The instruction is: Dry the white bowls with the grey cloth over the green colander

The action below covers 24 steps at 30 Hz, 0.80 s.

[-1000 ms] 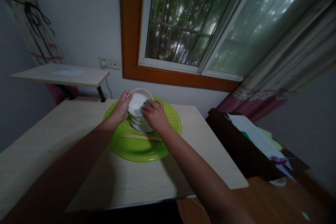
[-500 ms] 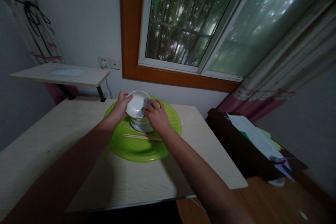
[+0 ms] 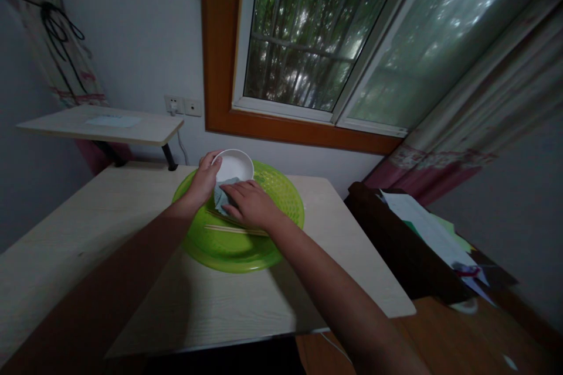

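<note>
A white bowl [image 3: 236,164] is tilted above a round green tray [image 3: 237,259], its inside facing me. My left hand [image 3: 204,179] grips the bowl by its left rim, thumb over the edge. My right hand [image 3: 250,204] is closed on a grey-green cloth [image 3: 224,194] and presses it against the bowl's near rim. Below the hands, pale wooden chopsticks [image 3: 235,229] lie on the tray. The other dishes under the bowl are hidden by my right hand and the cloth.
The tray stands on a light wooden table [image 3: 145,287] by the wall and window. A small raised shelf [image 3: 105,123] with a paper on it is at the left. Beyond the table's right edge, papers [image 3: 422,228] lie on a dark brown piece of furniture [image 3: 387,240].
My right hand and the cloth have moved from inside the bowl's right side to its near rim, towards the left. The bowl has shifted slightly; my left hand keeps its hold.
</note>
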Motion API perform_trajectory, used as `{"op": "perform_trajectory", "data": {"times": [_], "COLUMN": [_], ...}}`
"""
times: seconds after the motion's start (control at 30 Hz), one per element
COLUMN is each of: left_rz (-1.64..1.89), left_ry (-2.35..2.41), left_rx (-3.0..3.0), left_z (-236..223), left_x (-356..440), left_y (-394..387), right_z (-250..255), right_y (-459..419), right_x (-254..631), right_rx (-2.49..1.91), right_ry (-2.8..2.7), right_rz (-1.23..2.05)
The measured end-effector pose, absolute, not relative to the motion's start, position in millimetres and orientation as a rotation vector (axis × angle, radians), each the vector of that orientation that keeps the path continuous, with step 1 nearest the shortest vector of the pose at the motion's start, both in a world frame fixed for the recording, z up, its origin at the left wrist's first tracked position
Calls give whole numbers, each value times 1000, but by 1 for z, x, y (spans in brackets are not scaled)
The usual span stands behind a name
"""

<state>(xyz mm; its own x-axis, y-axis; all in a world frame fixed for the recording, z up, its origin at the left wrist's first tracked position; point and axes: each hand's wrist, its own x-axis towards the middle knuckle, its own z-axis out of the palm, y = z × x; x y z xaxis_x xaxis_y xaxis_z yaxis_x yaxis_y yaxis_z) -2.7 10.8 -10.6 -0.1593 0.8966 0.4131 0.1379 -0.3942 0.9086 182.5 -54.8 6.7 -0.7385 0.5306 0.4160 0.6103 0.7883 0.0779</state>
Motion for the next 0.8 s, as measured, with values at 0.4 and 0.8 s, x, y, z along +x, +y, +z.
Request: {"op": "perform_trajectory", "data": {"times": [0.4,0.8], "left_rz": [1610,1659], "left_ry": [1255,1214], "left_rx": [1550,1658], "left_z": [-13,-14], "left_x": [-4,-6], "left_y": [11,10], "right_z": [-1,-1], "right_y": [-45,-50], "right_x": [185,182], "right_rx": [-1109,-936], "right_ry": [-2504,-2642], "right_rz": [-401,-264]}}
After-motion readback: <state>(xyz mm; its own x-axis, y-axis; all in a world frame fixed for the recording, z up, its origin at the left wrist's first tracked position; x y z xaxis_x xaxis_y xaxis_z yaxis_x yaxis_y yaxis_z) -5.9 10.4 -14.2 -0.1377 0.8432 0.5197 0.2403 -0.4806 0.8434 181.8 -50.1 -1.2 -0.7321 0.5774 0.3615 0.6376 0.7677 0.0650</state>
